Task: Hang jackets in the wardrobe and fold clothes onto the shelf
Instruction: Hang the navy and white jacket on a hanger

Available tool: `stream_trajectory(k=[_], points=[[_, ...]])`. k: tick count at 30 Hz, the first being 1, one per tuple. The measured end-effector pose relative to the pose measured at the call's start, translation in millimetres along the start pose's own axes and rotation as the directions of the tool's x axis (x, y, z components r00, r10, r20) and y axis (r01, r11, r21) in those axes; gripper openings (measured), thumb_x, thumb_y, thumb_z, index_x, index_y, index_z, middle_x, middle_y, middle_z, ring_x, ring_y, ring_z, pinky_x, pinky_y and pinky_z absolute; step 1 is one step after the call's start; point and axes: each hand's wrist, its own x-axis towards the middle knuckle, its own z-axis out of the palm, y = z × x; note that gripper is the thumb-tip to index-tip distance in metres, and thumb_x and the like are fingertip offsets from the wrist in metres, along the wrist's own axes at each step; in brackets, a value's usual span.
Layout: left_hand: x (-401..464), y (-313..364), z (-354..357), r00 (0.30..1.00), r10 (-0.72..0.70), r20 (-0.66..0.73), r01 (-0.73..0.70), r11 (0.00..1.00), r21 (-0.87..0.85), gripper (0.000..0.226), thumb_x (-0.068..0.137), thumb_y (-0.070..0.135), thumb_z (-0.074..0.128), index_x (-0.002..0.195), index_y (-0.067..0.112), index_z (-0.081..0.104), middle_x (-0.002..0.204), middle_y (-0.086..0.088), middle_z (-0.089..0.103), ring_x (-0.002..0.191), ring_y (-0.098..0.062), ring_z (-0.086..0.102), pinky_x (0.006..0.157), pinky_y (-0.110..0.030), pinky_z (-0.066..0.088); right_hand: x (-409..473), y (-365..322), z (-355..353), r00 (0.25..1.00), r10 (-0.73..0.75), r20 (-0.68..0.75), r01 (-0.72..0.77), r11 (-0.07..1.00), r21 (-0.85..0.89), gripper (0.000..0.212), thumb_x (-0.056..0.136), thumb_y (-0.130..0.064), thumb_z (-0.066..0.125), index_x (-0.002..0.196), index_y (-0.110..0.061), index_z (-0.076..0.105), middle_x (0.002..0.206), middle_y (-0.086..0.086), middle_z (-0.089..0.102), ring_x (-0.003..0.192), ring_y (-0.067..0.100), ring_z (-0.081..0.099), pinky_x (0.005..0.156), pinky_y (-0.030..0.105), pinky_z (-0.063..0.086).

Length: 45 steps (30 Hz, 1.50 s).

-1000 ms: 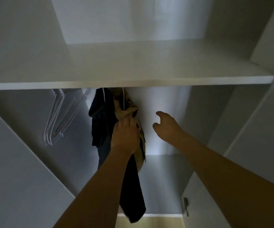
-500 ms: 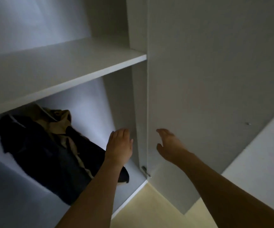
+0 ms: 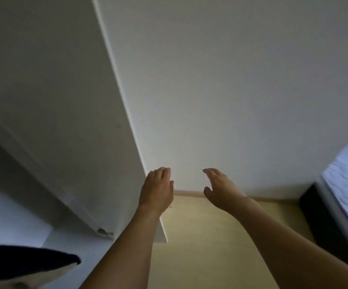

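Beside the wardrobe door's (image 3: pixel 64 122) edge, the left hand (image 3: pixel 156 190) and right hand (image 3: pixel 221 190) hover released, holding nothing, bare floor (image 3: pixel 210 247) beneath them.

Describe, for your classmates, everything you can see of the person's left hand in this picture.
The left hand is bare, seen from the back at the end of a bare forearm that rises from the lower middle of the picture. Its fingers are straight and close together, pointing up, and hold nothing. It overlaps the front edge of the white wardrobe panel; whether it touches the panel cannot be told. The right hand is raised beside it, apart from it.
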Motion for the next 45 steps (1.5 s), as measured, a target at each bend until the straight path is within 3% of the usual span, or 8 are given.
stream_trajectory(k=[8,15,18,25,32,37,41,45], points=[[60,292,49,0.932,0.362,0.0,-0.362,0.931,-0.041,0.042,0.097,0.026,0.042,0.135,0.007,0.045,0.137,-0.01,0.049,0.125,-0.028,0.044,0.111,-0.037,0.028,-137,250,-116,0.942,0.281,-0.184,-0.279,0.96,0.04,0.059,0.092,-0.018,0.05,0.148,-0.012,0.032,0.152,0.004,0.034,0.135,0.025,0.039,0.109,0.032,0.031],[87,492,91,0.85,0.52,0.086,-0.518,0.854,-0.041,0.048,0.097,0.032,0.043,0.139,0.009,0.043,0.14,-0.011,0.048,0.126,-0.028,0.044,0.111,-0.037,0.025,-223,412,-184,0.861,0.465,-0.207,-0.445,0.885,0.138,0.053,0.091,-0.021,0.053,0.142,-0.012,0.039,0.146,0.008,0.04,0.129,0.026,0.042,0.101,0.031,0.035],[101,563,113,0.815,0.566,0.125,-0.563,0.824,-0.058,0.049,0.099,0.034,0.04,0.142,0.01,0.039,0.144,-0.01,0.044,0.129,-0.027,0.042,0.113,-0.037,0.021,-245,472,-208,0.821,0.513,-0.251,-0.488,0.858,0.159,0.056,0.093,-0.021,0.052,0.146,-0.014,0.035,0.151,0.005,0.035,0.133,0.026,0.04,0.106,0.036,0.035],[108,770,140,0.697,0.704,0.134,-0.693,0.71,-0.126,0.047,0.097,0.033,0.042,0.139,0.011,0.042,0.141,-0.009,0.046,0.126,-0.026,0.043,0.112,-0.035,0.024,-346,617,-274,0.708,0.633,-0.312,-0.598,0.773,0.212,0.058,0.091,-0.018,0.051,0.147,-0.01,0.035,0.153,0.006,0.033,0.139,0.022,0.033,0.113,0.03,0.028],[58,1005,182,0.652,0.744,0.145,-0.733,0.668,-0.13,0.045,0.097,0.034,0.042,0.136,0.01,0.043,0.136,-0.008,0.049,0.125,-0.026,0.044,0.109,-0.035,0.023,-492,783,-328,0.641,0.665,-0.384,-0.62,0.743,0.252,0.052,0.088,-0.013,0.052,0.14,-0.01,0.046,0.143,0.007,0.044,0.131,0.022,0.041,0.106,0.027,0.03],[2,1171,194,0.597,0.784,0.168,-0.761,0.62,-0.193,0.046,0.096,0.035,0.043,0.137,0.014,0.043,0.138,-0.005,0.048,0.127,-0.024,0.042,0.114,-0.036,0.021,-612,898,-362,0.585,0.755,-0.297,-0.703,0.654,0.277,0.056,0.091,-0.017,0.051,0.145,-0.008,0.038,0.149,0.007,0.037,0.135,0.024,0.038,0.109,0.028,0.03],[-10,1269,206,0.561,0.804,0.2,-0.78,0.593,-0.199,0.044,0.096,0.035,0.044,0.135,0.015,0.044,0.136,-0.005,0.05,0.124,-0.025,0.044,0.112,-0.037,0.021,-674,984,-386,0.528,0.808,-0.26,-0.736,0.588,0.334,0.052,0.089,-0.018,0.05,0.139,-0.008,0.042,0.144,0.008,0.041,0.131,0.025,0.04,0.105,0.032,0.034],[4,1347,239,0.59,0.766,0.256,-0.746,0.638,-0.19,0.038,0.097,0.035,0.042,0.129,0.015,0.048,0.13,-0.004,0.053,0.121,-0.024,0.047,0.107,-0.035,0.028,-700,1068,-408,0.523,0.811,-0.261,-0.704,0.584,0.404,0.048,0.087,-0.013,0.05,0.135,-0.012,0.047,0.14,0.005,0.045,0.126,0.021,0.043,0.093,0.022,0.031]])
